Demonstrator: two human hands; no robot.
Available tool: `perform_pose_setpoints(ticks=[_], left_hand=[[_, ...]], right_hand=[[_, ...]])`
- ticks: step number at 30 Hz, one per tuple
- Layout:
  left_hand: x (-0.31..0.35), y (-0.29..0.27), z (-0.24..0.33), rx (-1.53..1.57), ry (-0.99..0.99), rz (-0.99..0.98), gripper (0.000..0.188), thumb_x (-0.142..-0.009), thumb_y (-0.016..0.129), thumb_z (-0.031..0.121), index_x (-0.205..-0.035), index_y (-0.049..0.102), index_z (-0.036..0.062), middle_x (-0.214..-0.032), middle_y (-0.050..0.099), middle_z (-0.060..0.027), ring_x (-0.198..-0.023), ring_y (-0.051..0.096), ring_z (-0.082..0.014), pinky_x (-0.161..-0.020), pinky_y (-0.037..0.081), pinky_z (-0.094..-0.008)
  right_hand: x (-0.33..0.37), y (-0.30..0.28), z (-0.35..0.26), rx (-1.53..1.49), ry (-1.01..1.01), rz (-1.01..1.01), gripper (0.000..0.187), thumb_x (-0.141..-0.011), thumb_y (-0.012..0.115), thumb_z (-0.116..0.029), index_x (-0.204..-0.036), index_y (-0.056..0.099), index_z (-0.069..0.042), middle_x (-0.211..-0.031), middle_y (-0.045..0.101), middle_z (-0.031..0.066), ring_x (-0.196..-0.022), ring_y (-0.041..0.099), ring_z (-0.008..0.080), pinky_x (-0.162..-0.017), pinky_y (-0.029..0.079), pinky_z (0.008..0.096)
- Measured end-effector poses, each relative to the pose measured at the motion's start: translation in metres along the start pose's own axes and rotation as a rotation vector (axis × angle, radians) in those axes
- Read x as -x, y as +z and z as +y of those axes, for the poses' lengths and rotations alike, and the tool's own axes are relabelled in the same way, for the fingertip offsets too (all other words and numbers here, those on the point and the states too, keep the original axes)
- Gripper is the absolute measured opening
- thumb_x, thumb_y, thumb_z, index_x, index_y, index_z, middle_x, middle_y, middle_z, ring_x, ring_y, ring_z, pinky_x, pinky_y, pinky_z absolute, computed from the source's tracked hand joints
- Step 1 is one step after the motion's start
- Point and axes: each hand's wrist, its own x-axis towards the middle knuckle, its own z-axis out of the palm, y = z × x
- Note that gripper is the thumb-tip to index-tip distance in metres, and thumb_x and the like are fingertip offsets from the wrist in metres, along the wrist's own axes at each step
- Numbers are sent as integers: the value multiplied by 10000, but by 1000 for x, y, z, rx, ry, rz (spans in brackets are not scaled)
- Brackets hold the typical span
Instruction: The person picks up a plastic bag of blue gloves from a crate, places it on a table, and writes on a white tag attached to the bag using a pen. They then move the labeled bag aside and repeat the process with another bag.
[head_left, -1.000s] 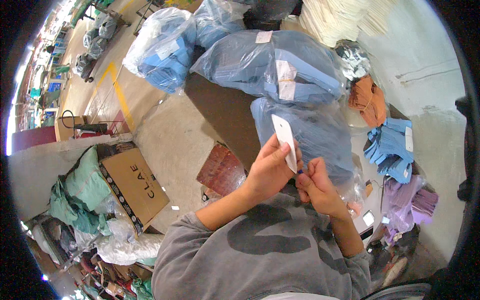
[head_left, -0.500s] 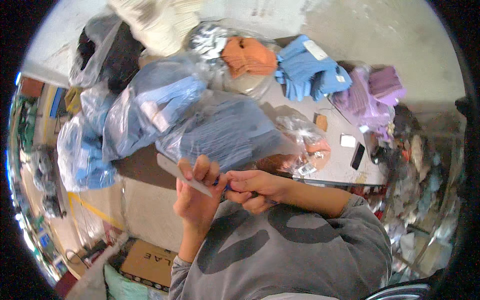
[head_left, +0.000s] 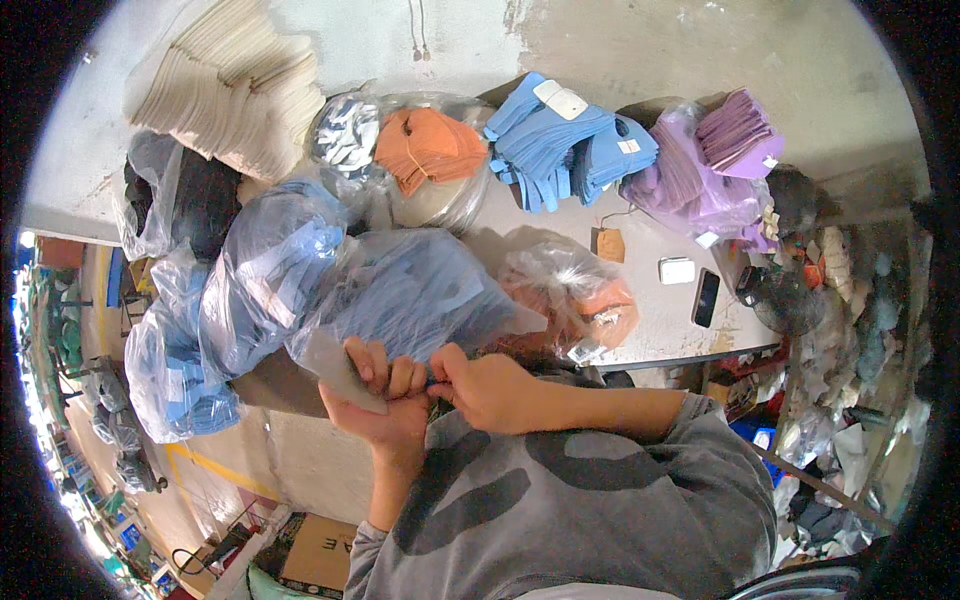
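Note:
Close in front of my chest, my left hand [head_left: 378, 405] is closed around a pale flat card [head_left: 343, 370], which sticks up out of the fingers. My right hand [head_left: 485, 392] is pressed up against it, thumb and fingers pinched together. Between the two hands shows a bit of a thin blue, pen-like stick [head_left: 431, 381], mostly hidden by the fingers. Just beyond the hands lies a clear plastic bag of blue fabric pieces [head_left: 410, 285]. To its right is a clear bag with orange pieces [head_left: 600, 310].
On the table [head_left: 655, 325] are stacks of orange pieces [head_left: 430, 145], blue pieces [head_left: 560, 135] and purple pieces [head_left: 735, 135]. A cream stack [head_left: 230, 90] stands back left. A phone [head_left: 706, 298] and a white case [head_left: 677, 271] lie at right. A cardboard box [head_left: 318, 555] sits below left.
The view has shifted, so the table things sit differently in the picture. My right hand has turned, and the blue stick's end that showed beyond its fingers is now hidden. The card remains in my left.

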Motion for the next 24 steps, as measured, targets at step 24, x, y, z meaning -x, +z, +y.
perform_pose_setpoints(ticks=[24], left_hand=[[-11, -102, 50, -1430, -5, 334, 294, -917, 728, 242, -1005, 742, -38, -842, 745, -84, -781, 675, -108, -714, 518, -256]], right_hand=[[-66, -25, 14, -871, -365, -58, 325, -1039, 527, -360, -1112, 528, -44, -860, 554, 83, -679, 577, 160, -666, 514, 320]])
